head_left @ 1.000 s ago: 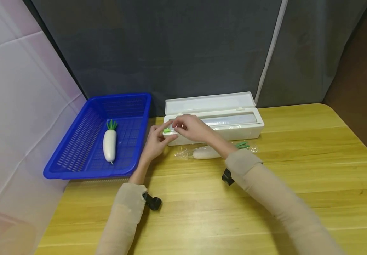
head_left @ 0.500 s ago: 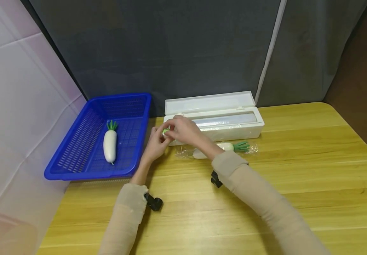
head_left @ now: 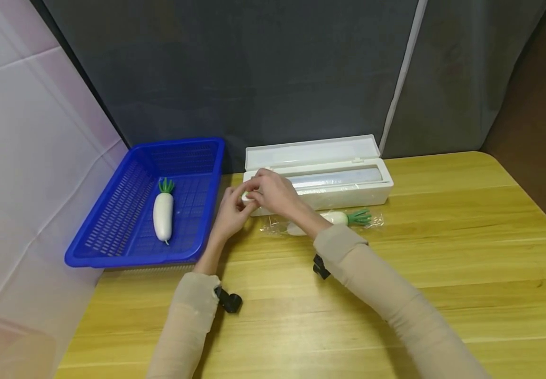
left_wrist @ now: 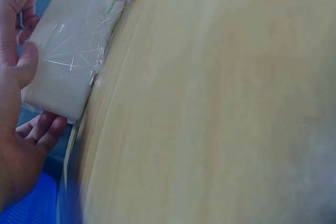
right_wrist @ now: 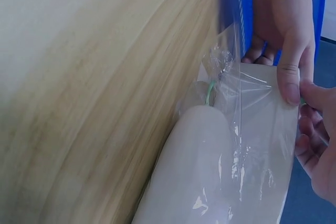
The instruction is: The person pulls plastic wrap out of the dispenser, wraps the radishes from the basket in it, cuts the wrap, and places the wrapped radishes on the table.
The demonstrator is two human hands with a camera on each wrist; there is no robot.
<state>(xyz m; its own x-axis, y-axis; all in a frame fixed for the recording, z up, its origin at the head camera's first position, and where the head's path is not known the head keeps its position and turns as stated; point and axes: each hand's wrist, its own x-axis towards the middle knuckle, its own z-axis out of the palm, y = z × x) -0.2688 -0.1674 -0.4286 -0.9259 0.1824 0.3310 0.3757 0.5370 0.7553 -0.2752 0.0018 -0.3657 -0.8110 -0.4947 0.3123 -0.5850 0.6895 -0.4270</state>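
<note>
A white cling film dispenser box stands at the back of the table, its lid raised and the film roll showing inside. My left hand grips its left end, thumb on the upper front edge and the other fingers around the end face. Over that same corner, my right hand pinches the small green slider cutter, mostly hidden by fingers. Just in front of the box lies a white radish wrapped in clear film, green leaves to the right, partly behind the right wrist. Loose film covers the box front.
A blue plastic basket stands to the left, close to the left hand, with an unwrapped white radish inside. Behind the box hangs a dark grey curtain. The wooden table extends in front and to the right.
My right hand has moved left and closed its fingertips around the green slider cutter, uncovering more of the wrapped radish. The left hand stays at the box end.
</note>
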